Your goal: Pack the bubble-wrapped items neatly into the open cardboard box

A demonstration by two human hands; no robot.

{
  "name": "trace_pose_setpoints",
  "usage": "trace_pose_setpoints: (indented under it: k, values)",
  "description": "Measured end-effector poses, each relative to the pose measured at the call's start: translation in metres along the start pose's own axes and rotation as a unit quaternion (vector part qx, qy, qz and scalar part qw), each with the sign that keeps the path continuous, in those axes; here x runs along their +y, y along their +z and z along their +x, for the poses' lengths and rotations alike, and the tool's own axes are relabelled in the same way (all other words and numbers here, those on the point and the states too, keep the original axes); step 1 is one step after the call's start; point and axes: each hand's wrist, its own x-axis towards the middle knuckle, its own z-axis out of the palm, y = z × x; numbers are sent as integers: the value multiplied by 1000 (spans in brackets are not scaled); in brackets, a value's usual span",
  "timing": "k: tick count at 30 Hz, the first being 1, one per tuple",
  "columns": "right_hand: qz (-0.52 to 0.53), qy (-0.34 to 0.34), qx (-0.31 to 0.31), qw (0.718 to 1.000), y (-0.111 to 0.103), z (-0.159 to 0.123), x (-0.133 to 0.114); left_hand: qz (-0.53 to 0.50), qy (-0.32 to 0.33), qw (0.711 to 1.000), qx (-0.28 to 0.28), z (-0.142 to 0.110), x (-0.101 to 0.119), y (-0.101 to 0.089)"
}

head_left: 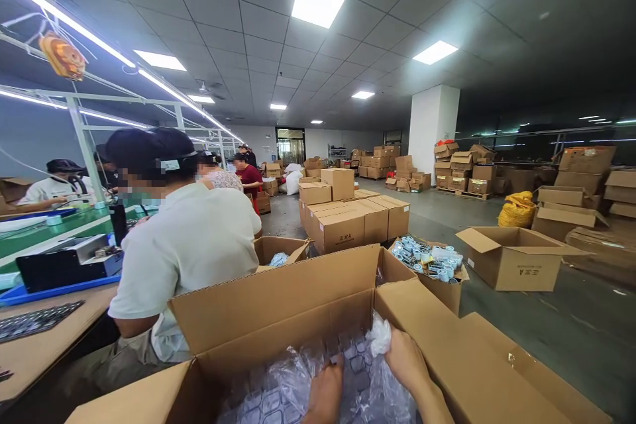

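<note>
While both hands are sunk into the large open cardboard box [298, 318] at the near edge of the scene, the clear plastic liner [368, 377] inside it is being gripped. The right hand [407, 361] is closed around a bunched tuft of the liner, which stands up just above the knuckles near the box's right flap. The left hand [325, 391] is curled with its fingers pressed down into the same plastic, just left of the right hand; whether a fold is actually pinched there cannot be told. Under the film, rows of small rounded parts [271, 404] can be made out, too blurred to be identified.

To the left, a co-worker in a pale shirt and dark cap [189, 245] is seated at a workbench [44, 338], turned away. Further people are seated along the same line at the far left. Just beyond the big box to the right, a smaller open box filled with light blue and white items [430, 258] is set on the floor, and an empty open carton [514, 258] lies to its right. Sealed cartons [352, 218] are stacked farther back in the middle, and a yellow sack [517, 210] is seen at the far right.
</note>
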Motion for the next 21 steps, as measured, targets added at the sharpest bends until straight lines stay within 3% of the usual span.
trace_pose_setpoints:
  k: [6, 9, 15, 18, 21]
  values:
    - [-4, -5, 17, 1000, 1, 3, 0, -111, 30, 992, 60, 3, 1, -8]
    - [3, -9, 26, 1000, 0, 3, -1, -182, 71, 976, 99, -1, 2, -13]
    - [86, -25, 19, 996, 0, 3, -5, -308, 117, 937, 117, -6, -7, -24]
    - [145, -50, -4, 988, 1, 3, -12, -399, 96, 908, 87, -1, -6, -39]
    - [296, -69, -46, 952, 1, -1, -17, -527, 82, 844, 48, 0, 16, -59]
